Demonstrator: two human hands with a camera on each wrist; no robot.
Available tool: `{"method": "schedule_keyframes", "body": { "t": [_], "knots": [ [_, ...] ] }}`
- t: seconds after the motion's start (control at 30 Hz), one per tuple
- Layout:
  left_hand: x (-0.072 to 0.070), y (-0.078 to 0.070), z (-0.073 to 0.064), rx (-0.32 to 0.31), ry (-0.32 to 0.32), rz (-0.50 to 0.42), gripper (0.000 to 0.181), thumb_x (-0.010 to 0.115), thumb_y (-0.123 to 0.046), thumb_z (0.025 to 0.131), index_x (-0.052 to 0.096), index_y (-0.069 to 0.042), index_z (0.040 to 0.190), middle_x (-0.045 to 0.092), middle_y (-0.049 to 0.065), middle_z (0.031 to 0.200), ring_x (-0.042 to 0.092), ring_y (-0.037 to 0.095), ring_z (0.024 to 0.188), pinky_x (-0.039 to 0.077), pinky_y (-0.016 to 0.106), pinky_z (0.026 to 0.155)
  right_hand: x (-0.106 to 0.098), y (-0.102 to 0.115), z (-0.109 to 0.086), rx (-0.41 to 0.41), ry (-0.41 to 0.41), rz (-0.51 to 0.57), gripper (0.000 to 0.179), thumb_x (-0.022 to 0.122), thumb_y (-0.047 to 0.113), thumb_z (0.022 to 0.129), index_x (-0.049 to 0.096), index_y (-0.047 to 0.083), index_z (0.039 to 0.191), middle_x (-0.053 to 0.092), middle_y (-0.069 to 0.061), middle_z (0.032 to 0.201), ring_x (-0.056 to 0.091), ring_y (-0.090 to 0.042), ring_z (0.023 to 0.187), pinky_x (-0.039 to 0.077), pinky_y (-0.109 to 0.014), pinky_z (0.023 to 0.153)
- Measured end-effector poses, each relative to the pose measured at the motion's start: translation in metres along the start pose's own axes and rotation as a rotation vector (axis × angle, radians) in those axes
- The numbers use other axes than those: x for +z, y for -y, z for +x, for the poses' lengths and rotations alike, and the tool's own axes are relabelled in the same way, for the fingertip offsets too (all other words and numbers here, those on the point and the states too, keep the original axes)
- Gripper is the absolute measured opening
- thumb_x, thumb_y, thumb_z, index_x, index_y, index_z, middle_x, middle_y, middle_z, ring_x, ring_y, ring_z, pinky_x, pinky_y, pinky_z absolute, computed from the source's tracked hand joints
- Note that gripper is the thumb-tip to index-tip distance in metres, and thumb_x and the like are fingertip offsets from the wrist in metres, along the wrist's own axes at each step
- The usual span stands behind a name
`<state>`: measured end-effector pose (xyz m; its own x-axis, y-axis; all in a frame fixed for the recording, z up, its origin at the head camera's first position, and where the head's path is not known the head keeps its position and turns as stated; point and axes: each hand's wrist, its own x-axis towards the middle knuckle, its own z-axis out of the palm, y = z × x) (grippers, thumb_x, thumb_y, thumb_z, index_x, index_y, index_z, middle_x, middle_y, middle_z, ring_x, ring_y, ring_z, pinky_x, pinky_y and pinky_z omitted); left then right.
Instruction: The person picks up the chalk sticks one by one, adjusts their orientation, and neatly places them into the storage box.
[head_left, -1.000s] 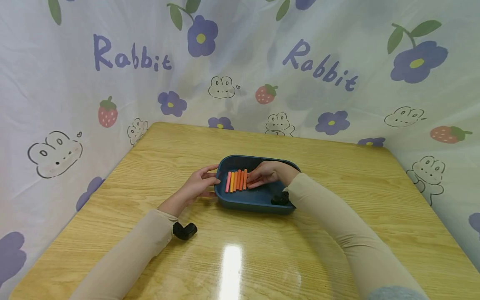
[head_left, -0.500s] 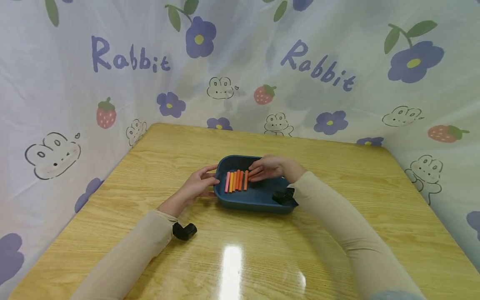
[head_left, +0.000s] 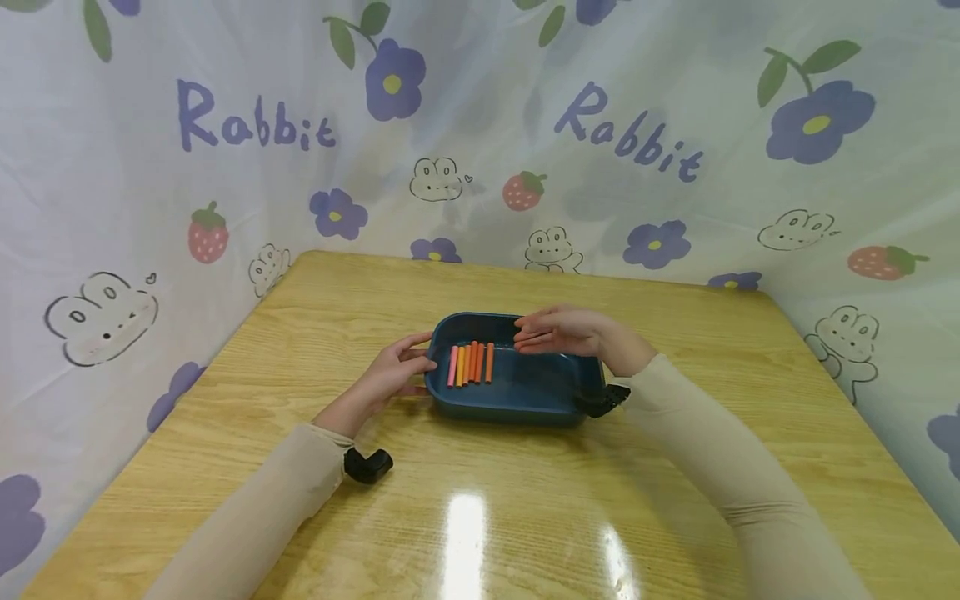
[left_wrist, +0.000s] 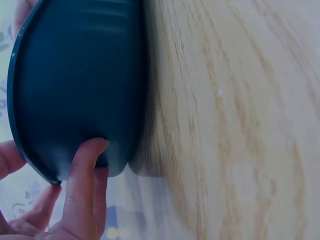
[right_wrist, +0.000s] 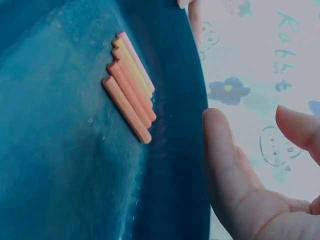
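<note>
A dark blue rounded rectangular tray sits on the table. At its left end lies a row of round, crayon-like sticks, running from pink and yellow to orange and red-orange. The rightmost stick lies slightly apart from the others. My left hand holds the tray's left end, with fingers against the outer wall and over the rim. Above the tray's back right part is my right hand, its fingers extended and nothing in them. In the right wrist view its thumb stands apart from the fingers.
The tray stands on a light wood-grain table. Behind and beside the table hangs a white cloth printed with rabbits, flowers and strawberries. A black camera mount is at the left wrist, another at the right wrist.
My right hand has let go of the rightmost stick and risen away from the row, up and to the right. The left hand stays on the tray.
</note>
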<state>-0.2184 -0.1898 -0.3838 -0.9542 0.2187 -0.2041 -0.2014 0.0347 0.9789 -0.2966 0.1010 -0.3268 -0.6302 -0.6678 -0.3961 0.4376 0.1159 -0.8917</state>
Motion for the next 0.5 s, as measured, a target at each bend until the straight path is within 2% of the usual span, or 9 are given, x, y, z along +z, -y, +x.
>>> {"method": "schedule_keyframes", "body": {
  "t": [0.13,0.2,0.3,0.37,0.43,0.5],
  "knots": [
    [0.001,-0.001,0.000,-0.008,-0.004,0.001,0.058,0.049,-0.003,0.093,0.027,-0.008,0.147,0.036,0.027,0.139,0.046,0.041,0.118,0.053,0.045,0.078,-0.008,-0.004,-0.018,-0.027,0.001,-0.007,0.049,0.036,0.000,0.099,0.018,-0.012,0.143,0.020,-0.037,0.142,0.054,-0.028,0.111,0.033,-0.042,0.104],
    [0.002,-0.001,-0.001,-0.013,-0.011,0.000,0.058,0.049,-0.002,0.093,0.027,-0.008,0.147,0.036,0.026,0.139,0.046,0.041,0.118,0.053,0.045,0.078,-0.011,-0.006,-0.027,-0.039,-0.014,0.007,0.049,0.037,-0.001,0.098,0.019,-0.012,0.142,0.023,-0.037,0.141,0.057,-0.024,0.106,0.035,-0.040,0.103],
    [0.002,-0.002,-0.001,-0.013,-0.016,0.002,0.058,0.049,-0.003,0.093,0.027,-0.008,0.147,0.036,0.026,0.139,0.045,0.041,0.118,0.053,0.044,0.077,-0.018,-0.010,-0.040,-0.065,-0.033,0.007,0.049,0.037,-0.002,0.098,0.019,-0.013,0.142,0.042,-0.032,0.131,0.060,-0.021,0.101,0.037,-0.040,0.102],
    [0.002,-0.002,0.000,-0.009,-0.012,0.003,0.059,0.049,-0.003,0.093,0.027,-0.008,0.147,0.035,0.027,0.140,0.045,0.041,0.119,0.053,0.044,0.077,-0.023,-0.013,-0.047,-0.081,-0.043,0.009,0.049,0.037,-0.002,0.098,0.018,-0.014,0.141,0.054,-0.023,0.119,0.061,-0.020,0.099,0.037,-0.040,0.101],
    [0.002,-0.001,0.000,-0.006,-0.010,0.003,0.059,0.049,-0.003,0.093,0.026,-0.008,0.147,0.035,0.027,0.140,0.045,0.041,0.119,0.053,0.044,0.077,-0.028,-0.017,-0.054,-0.094,-0.048,0.006,0.049,0.036,-0.003,0.098,0.016,-0.015,0.141,0.061,-0.013,0.108,0.061,-0.019,0.099,0.038,-0.039,0.100],
    [0.002,-0.001,0.000,-0.005,-0.009,0.004,0.059,0.049,-0.003,0.093,0.026,-0.008,0.147,0.035,0.027,0.140,0.046,0.041,0.118,0.053,0.044,0.078,-0.033,-0.020,-0.061,-0.100,-0.054,0.008,0.050,0.036,-0.002,0.098,0.015,-0.015,0.141,0.062,-0.009,0.105,0.061,-0.019,0.100,0.040,-0.037,0.099]
  ]
}}
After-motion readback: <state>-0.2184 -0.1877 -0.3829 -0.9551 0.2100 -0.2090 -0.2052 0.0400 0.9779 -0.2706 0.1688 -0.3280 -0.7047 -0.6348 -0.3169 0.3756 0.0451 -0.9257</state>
